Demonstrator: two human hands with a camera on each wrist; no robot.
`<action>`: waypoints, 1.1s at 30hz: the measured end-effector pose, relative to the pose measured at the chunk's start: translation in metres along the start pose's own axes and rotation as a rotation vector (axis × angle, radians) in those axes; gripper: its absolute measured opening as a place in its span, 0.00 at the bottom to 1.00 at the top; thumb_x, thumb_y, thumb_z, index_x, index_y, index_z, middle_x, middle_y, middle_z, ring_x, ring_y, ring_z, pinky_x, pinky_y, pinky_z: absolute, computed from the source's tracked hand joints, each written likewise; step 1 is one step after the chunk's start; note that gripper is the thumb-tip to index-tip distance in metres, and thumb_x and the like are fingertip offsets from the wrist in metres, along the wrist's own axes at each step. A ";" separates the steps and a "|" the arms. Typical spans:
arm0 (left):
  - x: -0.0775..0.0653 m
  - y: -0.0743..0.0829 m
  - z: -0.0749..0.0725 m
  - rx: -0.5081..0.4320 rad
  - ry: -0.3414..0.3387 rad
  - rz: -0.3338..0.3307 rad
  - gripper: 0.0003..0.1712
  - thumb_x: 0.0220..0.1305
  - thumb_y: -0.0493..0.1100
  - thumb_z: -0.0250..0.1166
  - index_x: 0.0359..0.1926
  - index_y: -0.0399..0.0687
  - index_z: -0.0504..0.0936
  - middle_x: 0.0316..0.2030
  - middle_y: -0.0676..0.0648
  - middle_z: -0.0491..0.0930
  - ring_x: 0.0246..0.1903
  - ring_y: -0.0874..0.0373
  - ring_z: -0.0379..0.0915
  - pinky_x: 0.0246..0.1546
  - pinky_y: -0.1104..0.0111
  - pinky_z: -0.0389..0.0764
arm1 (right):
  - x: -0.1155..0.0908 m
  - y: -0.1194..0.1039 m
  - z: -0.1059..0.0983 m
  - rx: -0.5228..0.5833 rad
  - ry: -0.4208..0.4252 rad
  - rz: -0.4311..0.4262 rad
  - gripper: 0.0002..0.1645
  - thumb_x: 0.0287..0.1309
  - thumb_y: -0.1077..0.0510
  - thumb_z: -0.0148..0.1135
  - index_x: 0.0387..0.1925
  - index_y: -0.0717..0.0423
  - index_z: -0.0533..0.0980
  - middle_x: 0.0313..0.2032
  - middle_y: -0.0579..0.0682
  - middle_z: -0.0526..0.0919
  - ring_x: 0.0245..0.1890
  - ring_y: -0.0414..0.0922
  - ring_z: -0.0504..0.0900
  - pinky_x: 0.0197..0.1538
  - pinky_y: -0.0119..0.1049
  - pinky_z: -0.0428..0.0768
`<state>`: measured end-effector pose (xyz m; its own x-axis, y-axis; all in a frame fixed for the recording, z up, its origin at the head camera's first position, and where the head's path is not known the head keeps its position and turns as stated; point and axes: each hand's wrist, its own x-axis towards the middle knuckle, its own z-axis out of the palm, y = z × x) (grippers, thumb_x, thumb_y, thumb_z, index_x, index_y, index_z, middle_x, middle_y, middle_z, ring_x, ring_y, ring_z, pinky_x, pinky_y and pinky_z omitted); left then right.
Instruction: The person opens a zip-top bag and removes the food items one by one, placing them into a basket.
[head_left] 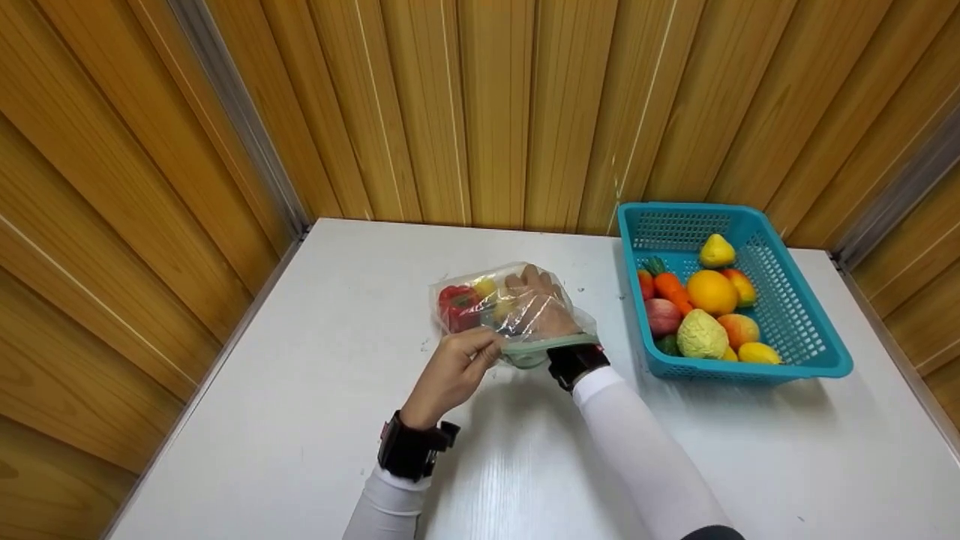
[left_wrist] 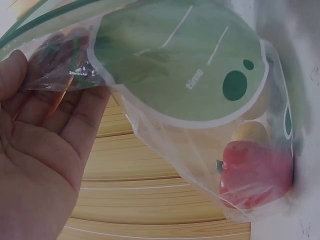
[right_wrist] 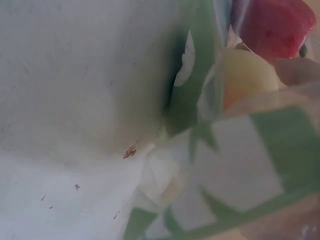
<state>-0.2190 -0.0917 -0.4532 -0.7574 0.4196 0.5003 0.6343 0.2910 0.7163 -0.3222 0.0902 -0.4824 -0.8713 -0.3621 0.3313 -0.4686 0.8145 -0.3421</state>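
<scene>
A clear zip bag (head_left: 525,348) with a green mouth lies on the white table. My left hand (head_left: 455,369) pinches the bag's mouth at its left side, thumb against the fingers. My right hand (head_left: 541,304) is inside the bag up to the wrist, its fingers loosely spread and seen through the plastic. A red bell pepper (head_left: 458,306) lies in the bag's far left part, with a yellow fruit (head_left: 485,287) beside it. In the right wrist view, a pale yellow-orange fruit (right_wrist: 250,77) is close to the right fingertips. The left wrist view shows the bag's green printed panel (left_wrist: 190,65).
A blue plastic basket (head_left: 814,322) stands on the table's right side. It holds an orange (head_left: 712,292), a carrot (head_left: 670,287), a pear-shaped yellow fruit (head_left: 717,250) and several other fruits and vegetables. Wood-patterned walls (head_left: 495,112) border the table (head_left: 300,420) at the back and sides.
</scene>
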 end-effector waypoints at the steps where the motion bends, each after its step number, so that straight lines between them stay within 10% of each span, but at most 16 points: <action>1: 0.000 0.000 0.000 0.000 0.000 0.001 0.14 0.78 0.38 0.58 0.33 0.41 0.84 0.27 0.49 0.77 0.31 0.64 0.72 0.34 0.71 0.75 | -0.001 0.000 0.000 -0.003 -0.015 -0.003 0.30 0.57 0.49 0.69 0.57 0.60 0.75 0.49 0.59 0.73 0.48 0.60 0.75 0.54 0.56 0.76; 7: 0.000 0.000 0.000 0.005 0.003 0.002 0.14 0.77 0.37 0.58 0.31 0.40 0.82 0.26 0.52 0.74 0.30 0.64 0.70 0.33 0.72 0.73 | -0.008 -0.002 -0.006 0.012 -0.147 0.002 0.47 0.58 0.46 0.68 0.71 0.64 0.62 0.65 0.63 0.69 0.63 0.62 0.72 0.68 0.54 0.71; 19: -0.001 -0.001 -0.001 -0.002 -0.004 -0.044 0.10 0.76 0.36 0.60 0.37 0.39 0.86 0.30 0.47 0.81 0.34 0.63 0.75 0.37 0.69 0.79 | -0.011 -0.007 -0.019 0.078 -0.255 0.084 0.37 0.58 0.44 0.68 0.62 0.60 0.72 0.59 0.57 0.71 0.56 0.57 0.76 0.63 0.50 0.75; 33: -0.001 -0.001 -0.001 -0.010 -0.004 -0.042 0.10 0.75 0.37 0.61 0.40 0.39 0.87 0.33 0.49 0.83 0.36 0.63 0.76 0.39 0.68 0.80 | -0.033 0.002 -0.027 0.294 -0.306 0.188 0.48 0.63 0.49 0.68 0.77 0.62 0.60 0.78 0.61 0.58 0.78 0.59 0.56 0.78 0.51 0.55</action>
<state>-0.2191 -0.0933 -0.4541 -0.7825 0.4105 0.4682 0.6007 0.3000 0.7411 -0.2906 0.1163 -0.4707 -0.9274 -0.3736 -0.0195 -0.2817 0.7316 -0.6208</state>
